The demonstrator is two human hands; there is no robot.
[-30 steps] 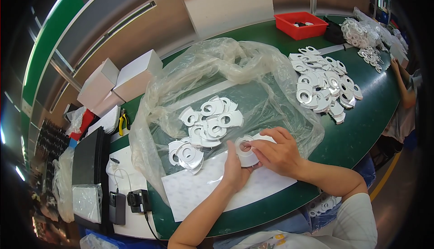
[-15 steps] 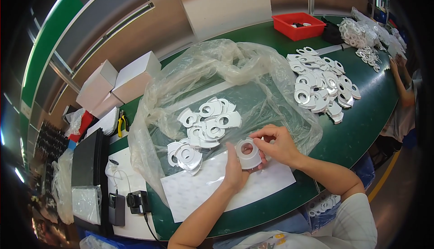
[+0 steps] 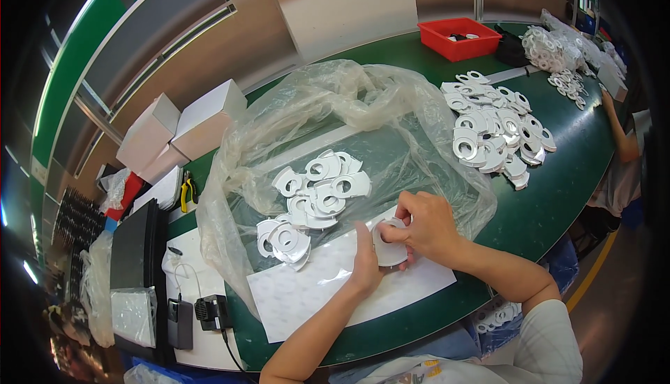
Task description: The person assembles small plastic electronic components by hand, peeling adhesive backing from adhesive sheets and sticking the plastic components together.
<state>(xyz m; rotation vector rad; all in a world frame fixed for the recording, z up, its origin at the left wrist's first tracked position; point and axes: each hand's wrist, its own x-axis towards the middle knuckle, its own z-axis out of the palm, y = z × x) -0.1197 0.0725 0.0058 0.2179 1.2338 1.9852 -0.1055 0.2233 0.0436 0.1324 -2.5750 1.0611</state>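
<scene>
A white plastic part with a round hole (image 3: 391,253) is held between my two hands above a white sheet (image 3: 300,299). My left hand (image 3: 365,264) cradles it from the left and below, thumb pointing up along its edge. My right hand (image 3: 427,227) is closed over its upper right, with thumb and finger pressed at the hole and covering much of it. Beyond my hands, a loose pile of similar white parts (image 3: 328,196) lies on a clear plastic bag (image 3: 335,84). A bigger pile of them (image 3: 492,129) sits to the right on the green table (image 3: 551,196).
A red bin (image 3: 457,41) stands at the back right, near bagged white parts (image 3: 548,48). White boxes (image 3: 209,115), yellow-handled pliers (image 3: 188,192), a black folder-like stack (image 3: 132,265) and a black corded device (image 3: 211,312) are on the left. Another person's arm (image 3: 618,126) reaches in at far right.
My right hand has moved its thumb and finger from the part's upper rim to its hole, curling over it. The part has shifted slightly right and lower, still in both hands.
</scene>
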